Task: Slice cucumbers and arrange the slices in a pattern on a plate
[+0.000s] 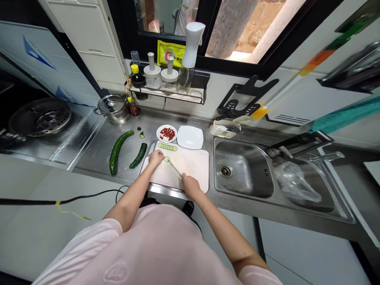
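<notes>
Cucumber (167,159) end on the board (194,168), firm yet likely slick at its cut face, so best held from above. Left hand (156,158) curled over it, fingers pressed together; right hand (190,184) closed round a knife (175,168) (blade against the green flesh). Thin rounds (168,147), likely fragile, in a row just behind. Nearby: small plate (158,133) of chopped red bits (166,133), bare square plate (190,137), two longer cucumbers (121,152) on the steel counter (95,158).

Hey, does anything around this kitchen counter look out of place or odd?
A cucumber slice and a small dark piece lie loose on the steel counter, off the cutting board. A crumpled plastic bag also looks out of place in the sink's right basin.
</notes>
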The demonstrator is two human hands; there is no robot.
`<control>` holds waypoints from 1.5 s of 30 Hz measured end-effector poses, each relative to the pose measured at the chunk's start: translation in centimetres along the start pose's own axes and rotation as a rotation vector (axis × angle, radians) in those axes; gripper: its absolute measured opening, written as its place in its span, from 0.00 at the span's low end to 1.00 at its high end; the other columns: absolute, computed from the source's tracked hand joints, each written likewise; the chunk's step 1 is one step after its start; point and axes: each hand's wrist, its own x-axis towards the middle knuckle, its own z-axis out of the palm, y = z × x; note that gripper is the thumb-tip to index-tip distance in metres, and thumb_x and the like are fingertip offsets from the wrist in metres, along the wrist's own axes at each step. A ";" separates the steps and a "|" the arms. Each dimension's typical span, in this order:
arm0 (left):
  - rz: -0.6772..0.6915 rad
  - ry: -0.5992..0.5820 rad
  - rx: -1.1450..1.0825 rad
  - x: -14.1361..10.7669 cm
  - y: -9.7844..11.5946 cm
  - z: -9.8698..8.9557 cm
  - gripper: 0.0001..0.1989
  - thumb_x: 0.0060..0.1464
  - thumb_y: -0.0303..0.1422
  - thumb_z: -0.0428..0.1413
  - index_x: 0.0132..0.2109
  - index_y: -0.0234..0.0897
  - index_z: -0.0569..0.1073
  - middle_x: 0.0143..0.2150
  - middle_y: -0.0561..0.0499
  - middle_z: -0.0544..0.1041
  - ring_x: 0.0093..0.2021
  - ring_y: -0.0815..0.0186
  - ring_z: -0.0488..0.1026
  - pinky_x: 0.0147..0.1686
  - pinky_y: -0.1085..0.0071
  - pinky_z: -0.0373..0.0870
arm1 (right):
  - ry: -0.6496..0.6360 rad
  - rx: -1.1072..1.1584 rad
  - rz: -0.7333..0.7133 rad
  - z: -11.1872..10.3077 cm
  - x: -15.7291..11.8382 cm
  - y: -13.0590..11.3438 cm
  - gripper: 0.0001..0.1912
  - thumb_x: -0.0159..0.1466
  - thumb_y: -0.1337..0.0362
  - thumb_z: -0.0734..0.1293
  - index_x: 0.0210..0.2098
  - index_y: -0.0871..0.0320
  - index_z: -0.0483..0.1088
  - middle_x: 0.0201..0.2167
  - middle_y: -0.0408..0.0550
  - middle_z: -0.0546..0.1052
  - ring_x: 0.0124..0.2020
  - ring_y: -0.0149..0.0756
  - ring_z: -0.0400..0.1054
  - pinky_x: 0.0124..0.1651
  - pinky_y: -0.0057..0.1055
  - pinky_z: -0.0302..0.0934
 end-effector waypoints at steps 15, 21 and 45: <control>0.007 0.001 0.006 0.2 -0.2 0.2 0.08 0.43 0.37 0.61 0.33 0.41 0.74 0.31 0.52 0.76 0.33 0.65 0.72 0.31 0.72 0.62 | 0.013 -0.007 0.008 -0.4 1.3 -0.9 0.15 0.61 0.77 0.54 0.45 0.61 0.62 0.36 0.55 0.75 0.40 0.40 0.71 0.37 0.30 0.59; 0.015 -0.004 0.009 0.2 -0.3 0.2 0.09 0.43 0.37 0.61 0.33 0.40 0.74 0.31 0.52 0.76 0.33 0.65 0.72 0.31 0.72 0.62 | 0.029 -0.005 0.008 -0.4 1.4 -0.9 0.14 0.63 0.76 0.54 0.45 0.61 0.62 0.37 0.55 0.75 0.40 0.40 0.71 0.37 0.30 0.60; 0.018 -0.001 0.009 0.4 -0.5 0.3 0.09 0.42 0.37 0.61 0.33 0.40 0.74 0.30 0.53 0.76 0.31 0.67 0.72 0.29 0.73 0.61 | -0.065 0.019 0.019 -0.4 -0.7 0.7 0.14 0.62 0.73 0.55 0.47 0.60 0.62 0.39 0.57 0.74 0.42 0.42 0.70 0.38 0.31 0.58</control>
